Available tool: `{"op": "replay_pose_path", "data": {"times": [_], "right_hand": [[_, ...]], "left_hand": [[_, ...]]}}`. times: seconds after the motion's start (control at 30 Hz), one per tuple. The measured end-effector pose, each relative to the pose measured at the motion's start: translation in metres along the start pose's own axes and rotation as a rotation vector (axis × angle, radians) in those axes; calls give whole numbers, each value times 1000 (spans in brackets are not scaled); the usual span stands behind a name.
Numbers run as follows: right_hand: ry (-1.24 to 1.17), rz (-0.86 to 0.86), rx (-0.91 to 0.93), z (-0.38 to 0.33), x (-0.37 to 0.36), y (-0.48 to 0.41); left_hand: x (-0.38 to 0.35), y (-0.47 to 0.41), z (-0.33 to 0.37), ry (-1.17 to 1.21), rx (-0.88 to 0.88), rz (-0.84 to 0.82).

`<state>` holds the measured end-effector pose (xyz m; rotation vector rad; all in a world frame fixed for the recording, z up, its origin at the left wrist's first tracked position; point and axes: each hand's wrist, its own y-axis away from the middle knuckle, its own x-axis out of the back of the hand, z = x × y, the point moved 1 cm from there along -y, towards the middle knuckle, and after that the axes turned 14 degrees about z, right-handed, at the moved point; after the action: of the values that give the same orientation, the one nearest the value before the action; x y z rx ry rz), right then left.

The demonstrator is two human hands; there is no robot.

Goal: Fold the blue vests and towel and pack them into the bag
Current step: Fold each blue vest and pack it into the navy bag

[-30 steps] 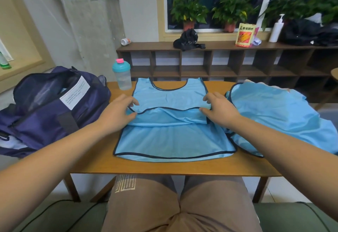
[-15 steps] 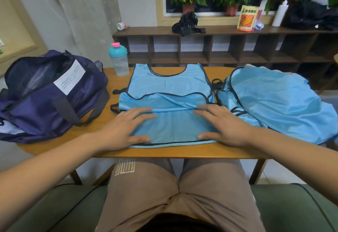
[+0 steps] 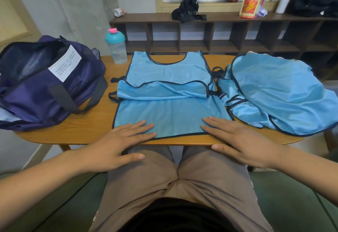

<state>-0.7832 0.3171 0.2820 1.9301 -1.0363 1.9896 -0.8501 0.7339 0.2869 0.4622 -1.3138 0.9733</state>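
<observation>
We are seeing soft, even indoor light, casting faint shadows beneath the navy fabric bag (image 3: 42, 92) on the wooden tabletop (image 3: 95, 125). The wide lens is bending the dark wooden shelf (image 3: 228, 16); the edges are softening slightly.

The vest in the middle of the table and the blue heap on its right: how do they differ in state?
The middle vest lies flat with one fold across it; the right heap is crumpled, not folded. The left hand and right hand rest flat on the middle vest's near hem; neither touches the right heap. Both are light blue with dark trim.
</observation>
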Motion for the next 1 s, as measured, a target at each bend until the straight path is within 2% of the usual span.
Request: {"op": "replay_pose_path", "data": {"times": [0.2,0.33,0.47,0.53,0.8,0.9,1.0], "right_hand": [[81,86,125,-1,-2,11],[69,219,209,-5,7,3],[88,231,305,-14,15,-11],[86,255,246,-12,20,-22],[36,403,-221,41,25,-107],[-4,385,-397,65,19,-139],[19,265,-519,84,9,-163]], "left_hand": [[4,1,-2,62,-3,-12],[15,-13,-8,180,52,123],[32,-34,-25,159,145,262],[40,-48,-36,135,207,350],[62,-113,-88,68,435,595],[62,-136,-111,-36,507,555],[56,-149,-130,-146,555,422]]}}
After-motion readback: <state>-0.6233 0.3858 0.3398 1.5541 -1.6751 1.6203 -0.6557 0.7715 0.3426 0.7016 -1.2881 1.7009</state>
